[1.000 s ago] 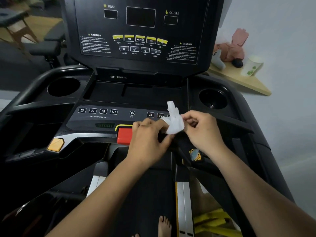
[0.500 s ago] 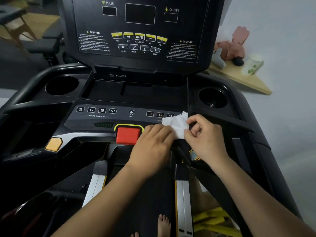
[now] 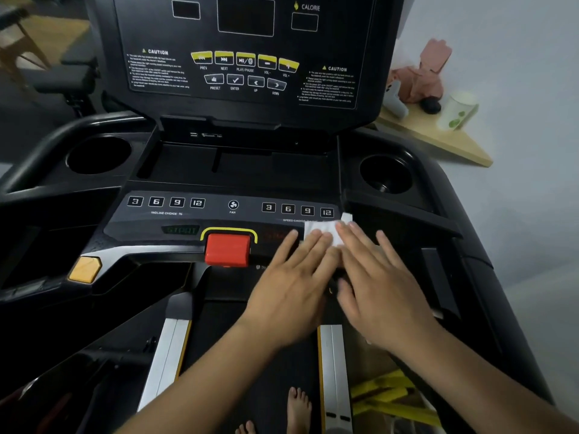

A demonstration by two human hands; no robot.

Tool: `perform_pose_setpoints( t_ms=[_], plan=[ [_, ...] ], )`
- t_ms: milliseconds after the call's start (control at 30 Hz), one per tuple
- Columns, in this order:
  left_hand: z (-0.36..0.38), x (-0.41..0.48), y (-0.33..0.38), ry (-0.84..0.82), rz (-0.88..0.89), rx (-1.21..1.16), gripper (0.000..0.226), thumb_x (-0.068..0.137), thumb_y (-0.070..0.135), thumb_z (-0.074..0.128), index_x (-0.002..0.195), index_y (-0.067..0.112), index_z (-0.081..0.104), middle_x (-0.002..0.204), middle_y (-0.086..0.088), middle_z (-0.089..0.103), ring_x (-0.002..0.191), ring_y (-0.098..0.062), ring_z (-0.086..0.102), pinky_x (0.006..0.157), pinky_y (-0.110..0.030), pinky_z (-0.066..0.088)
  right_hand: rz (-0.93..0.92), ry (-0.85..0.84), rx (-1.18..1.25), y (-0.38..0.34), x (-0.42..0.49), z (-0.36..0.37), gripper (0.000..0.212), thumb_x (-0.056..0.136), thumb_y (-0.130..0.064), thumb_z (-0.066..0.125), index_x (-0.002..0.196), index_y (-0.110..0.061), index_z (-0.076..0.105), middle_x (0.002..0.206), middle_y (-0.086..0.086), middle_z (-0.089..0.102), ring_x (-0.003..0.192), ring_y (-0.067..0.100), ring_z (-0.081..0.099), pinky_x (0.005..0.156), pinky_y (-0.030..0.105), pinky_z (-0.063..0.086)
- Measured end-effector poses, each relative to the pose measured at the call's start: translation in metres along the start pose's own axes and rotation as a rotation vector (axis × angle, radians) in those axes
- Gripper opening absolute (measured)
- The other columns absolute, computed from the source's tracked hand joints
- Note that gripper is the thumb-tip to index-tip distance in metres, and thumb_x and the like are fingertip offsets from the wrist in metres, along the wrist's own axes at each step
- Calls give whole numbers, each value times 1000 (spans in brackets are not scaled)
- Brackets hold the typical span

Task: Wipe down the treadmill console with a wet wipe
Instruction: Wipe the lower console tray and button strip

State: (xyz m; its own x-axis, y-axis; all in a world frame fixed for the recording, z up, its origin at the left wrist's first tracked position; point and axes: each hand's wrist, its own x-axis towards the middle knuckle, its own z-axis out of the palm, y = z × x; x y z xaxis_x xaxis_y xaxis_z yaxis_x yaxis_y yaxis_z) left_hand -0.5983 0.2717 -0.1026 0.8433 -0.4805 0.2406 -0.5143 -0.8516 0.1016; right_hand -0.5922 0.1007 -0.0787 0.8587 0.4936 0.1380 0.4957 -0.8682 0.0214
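Head camera: the white wet wipe [image 3: 324,230] lies flat on the treadmill console [image 3: 188,223], just right of the red stop button [image 3: 228,253]. The left hand [image 3: 294,277] and right hand [image 3: 379,277] press it side by side with straight fingers, each grip apart, clasping nothing. A cup holder [image 3: 386,173] sits further right of that button.

Wet wipe [image 3: 320,228] mostly hidden under both hands' fingers [image 3: 313,245]; caution text [image 3: 158,73] illegible.

Matt black plastic console [image 3: 194,220], glossy red button [image 3: 228,249], soft white wipe [image 3: 322,230]
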Motion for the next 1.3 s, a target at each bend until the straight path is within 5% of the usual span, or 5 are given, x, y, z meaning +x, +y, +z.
perform_pose_setpoints(
  t_ms=[167,500,767,967,1300],
  plan=[
    [1,6,0,-84,-5,61,77,87,35,32,154,4,8,162,-17,12,150,-29,4,120,-51,11,57,-89,58,12,6,-2,65,90,-32,23,151,-13,26,160,2,20,144,10,21,120,41,9],
    [10,-32,28,-117,116,128,72,90,32,26,153,1,10,161,-21,1,150,-35,-6,116,-62,-4,68,-98,-13,-4,-51,16,68,81,-25,35,145,-3,36,157,12,28,147,23,18,114,44,15],
    [16,-13,44,-22,22,146,73,98,34,29,151,-4,-4,159,-24,-12,146,-40,-18,117,-61,-5,173,-51,307,3,-33,12,83,87,-10,51,153,-23,2,158,-5,6,142,-7,-13,113,34,14],
    [36,-40,71,-26,83,128,71,97,33,30,151,-7,8,159,-28,-1,147,-43,-8,117,-56,-2,148,-93,250,-4,-72,25,72,84,-15,35,153,-8,14,161,8,13,149,17,10,119,32,9],
    [41,-43,58,-68,-40,171,70,95,26,26,152,-3,1,161,-25,-5,148,-41,-7,116,-63,-4,90,-92,107,-13,-52,25,79,79,-16,40,153,-9,12,161,8,13,149,21,8,117,46,11]
  ],
)
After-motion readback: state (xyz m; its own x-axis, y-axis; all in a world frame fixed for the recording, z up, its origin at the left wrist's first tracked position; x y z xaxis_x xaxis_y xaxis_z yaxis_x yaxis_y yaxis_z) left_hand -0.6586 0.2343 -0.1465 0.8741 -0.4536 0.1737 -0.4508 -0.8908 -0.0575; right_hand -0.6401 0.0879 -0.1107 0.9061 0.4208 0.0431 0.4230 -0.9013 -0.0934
